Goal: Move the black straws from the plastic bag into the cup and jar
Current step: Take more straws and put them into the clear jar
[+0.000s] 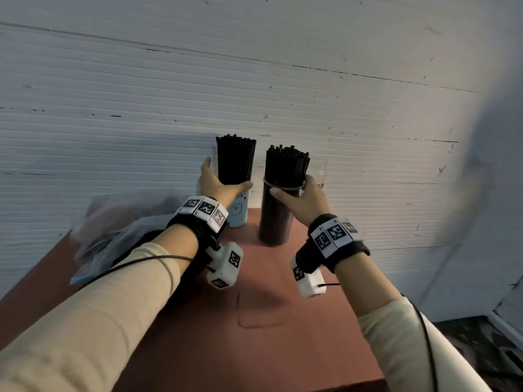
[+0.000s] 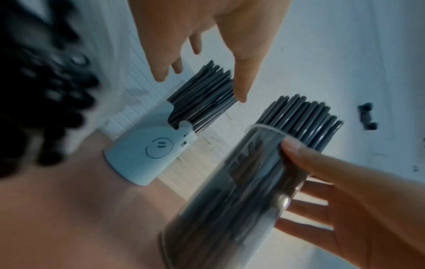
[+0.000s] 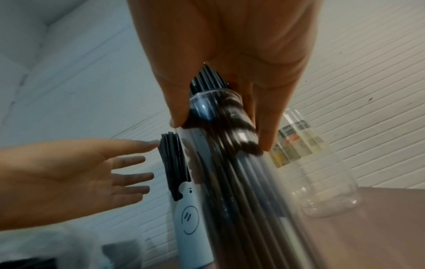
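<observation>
A pale blue cup [image 1: 239, 212] with a drawn face stands at the back of the red-brown table [image 1: 268, 306], packed with black straws [image 1: 236, 159]. My left hand [image 1: 223, 179] is spread around those straws just above the rim, fingers straight; its thumb [image 2: 240, 87] lies along the bundle. To the right stands a tall clear jar [image 1: 276, 219], also filled with black straws [image 1: 285, 165]. My right hand [image 1: 291, 190] grips the jar just below its rim, thumb [image 3: 178, 116] on one side and fingers [image 3: 264, 138] on the other. The plastic bag [image 1: 119, 222] lies crumpled on the left.
An empty clear plastic jar [image 3: 322, 172] with a label stands behind the straw jar, against the white ribbed wall [image 1: 254, 80]. The table's right edge drops to a dark floor [image 1: 481, 349]. Bare tabletop lies in front of the two containers.
</observation>
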Motion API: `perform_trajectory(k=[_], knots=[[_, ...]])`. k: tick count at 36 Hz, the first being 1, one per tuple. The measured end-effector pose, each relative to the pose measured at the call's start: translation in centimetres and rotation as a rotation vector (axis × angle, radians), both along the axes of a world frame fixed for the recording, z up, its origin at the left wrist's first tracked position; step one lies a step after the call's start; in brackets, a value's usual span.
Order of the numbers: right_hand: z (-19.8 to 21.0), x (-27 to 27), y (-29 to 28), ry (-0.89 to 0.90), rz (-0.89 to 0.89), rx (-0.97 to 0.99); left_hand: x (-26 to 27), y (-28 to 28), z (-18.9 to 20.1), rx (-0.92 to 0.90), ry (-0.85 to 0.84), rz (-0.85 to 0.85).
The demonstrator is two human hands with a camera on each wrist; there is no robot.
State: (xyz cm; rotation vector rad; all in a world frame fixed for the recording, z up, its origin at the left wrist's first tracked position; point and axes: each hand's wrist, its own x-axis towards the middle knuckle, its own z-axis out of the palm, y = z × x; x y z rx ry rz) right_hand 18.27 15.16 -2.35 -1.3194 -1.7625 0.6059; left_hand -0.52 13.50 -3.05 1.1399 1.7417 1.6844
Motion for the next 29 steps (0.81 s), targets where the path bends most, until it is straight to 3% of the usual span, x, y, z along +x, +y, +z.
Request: perform_trajectory(k=[16,22,29], knots=[[-0.4,-5.5,5.9,0.126,-0.015,0.018,-0.4,1.9,-1.7,-0.090,0.056,-0.073],[-0.9,-4.7,4.6,0.092,0.029,0.016,-0.1,1.3,-1.3,-0.069,0.062,-0.095],[-0.2,-1.1,3.2,0.005,-0.037,0.235,-0.2,1.3,-1.3,-0.099,0.112,-0.100]])
